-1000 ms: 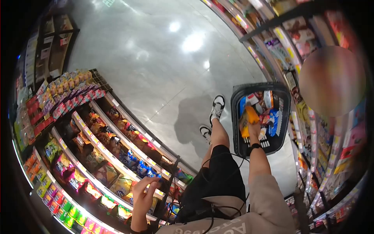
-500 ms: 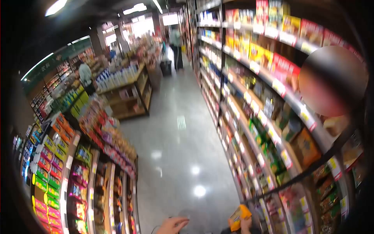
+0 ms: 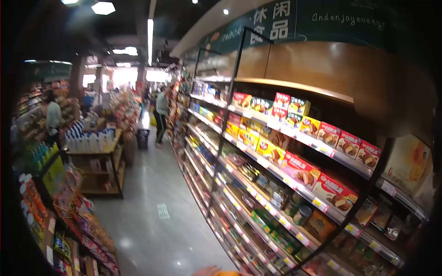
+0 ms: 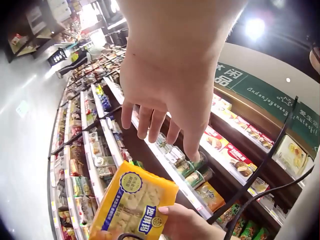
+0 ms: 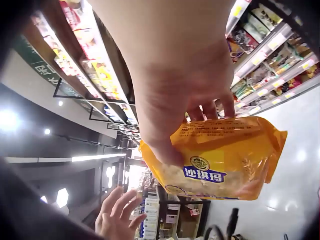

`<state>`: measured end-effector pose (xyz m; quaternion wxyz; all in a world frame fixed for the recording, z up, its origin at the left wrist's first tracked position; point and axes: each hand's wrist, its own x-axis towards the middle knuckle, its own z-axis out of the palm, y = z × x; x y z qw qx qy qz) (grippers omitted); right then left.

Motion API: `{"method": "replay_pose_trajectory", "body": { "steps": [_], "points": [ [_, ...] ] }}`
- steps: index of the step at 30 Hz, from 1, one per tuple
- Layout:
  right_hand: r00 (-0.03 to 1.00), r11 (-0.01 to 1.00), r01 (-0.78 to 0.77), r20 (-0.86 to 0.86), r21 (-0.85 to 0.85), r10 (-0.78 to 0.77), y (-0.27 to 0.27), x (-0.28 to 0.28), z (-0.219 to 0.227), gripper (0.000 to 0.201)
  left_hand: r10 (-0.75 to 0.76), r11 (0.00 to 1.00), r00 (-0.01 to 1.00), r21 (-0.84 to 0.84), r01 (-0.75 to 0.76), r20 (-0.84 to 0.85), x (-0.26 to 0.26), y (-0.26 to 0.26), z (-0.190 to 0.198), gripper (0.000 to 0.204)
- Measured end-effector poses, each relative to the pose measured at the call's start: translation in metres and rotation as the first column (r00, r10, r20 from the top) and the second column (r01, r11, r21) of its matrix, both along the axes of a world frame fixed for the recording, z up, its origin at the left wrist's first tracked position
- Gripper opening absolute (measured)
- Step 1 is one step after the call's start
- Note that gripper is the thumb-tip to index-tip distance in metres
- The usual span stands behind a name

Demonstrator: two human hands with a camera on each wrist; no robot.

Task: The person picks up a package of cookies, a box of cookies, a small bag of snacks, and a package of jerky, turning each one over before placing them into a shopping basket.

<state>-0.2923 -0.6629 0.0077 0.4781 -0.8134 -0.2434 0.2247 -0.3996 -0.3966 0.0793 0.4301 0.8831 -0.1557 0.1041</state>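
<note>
My right hand [image 5: 185,95] grips an orange bag of sachima [image 5: 235,155], thumb on the printed front and the other fingers behind its upper edge. In the left wrist view, the same bag [image 4: 137,200] is low in the picture, its clear window showing pale blocks inside. My left hand [image 4: 162,85] holds nothing; its fingers are spread and loosely bent, apart from the bag. At the bottom edge of the head view, only a bit of the left hand [image 3: 207,271] and an orange sliver of the bag [image 3: 228,273] show.
Tall shelves [image 3: 262,161] of boxed and bagged snacks line the right side. On the left are a snack rack [image 3: 87,221] and a wooden display table [image 3: 117,149] with bottles. A person [image 3: 161,110] stands up the aisle near a dark bin-like container [image 3: 142,138].
The head view has swung up from the floor and black basket to the aisle and right-hand shelves. My right hand has lifted the orange bag out of the basket, which has left the view.
</note>
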Motion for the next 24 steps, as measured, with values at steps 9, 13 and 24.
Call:
{"method": "replay_pose_trajectory", "body": {
  "steps": [9, 13, 24],
  "points": [
    [0.970, 0.973, 0.102, 0.197, 0.206, -0.144, 0.043, -0.025, 0.087, 0.071, -0.182, 0.983, 0.981, -0.015, 0.183, 0.070, 0.059, 0.031, 0.032, 0.062],
    [0.901, 0.954, 0.230, 0.327, 0.193, -0.284, 0.039, -0.040, 0.132, 0.064, -0.157, 0.972, 0.988, -0.178, 0.154, -0.002, 0.060, 0.033, 0.052, 0.067],
    [0.486, 0.492, 0.870, 0.232, -0.036, -0.842, -0.118, -0.053, -0.104, 0.030, -0.090, 0.841, 0.973, -0.540, -0.040, -0.212, 0.063, 0.044, 0.020, 0.071]
  ]
}}
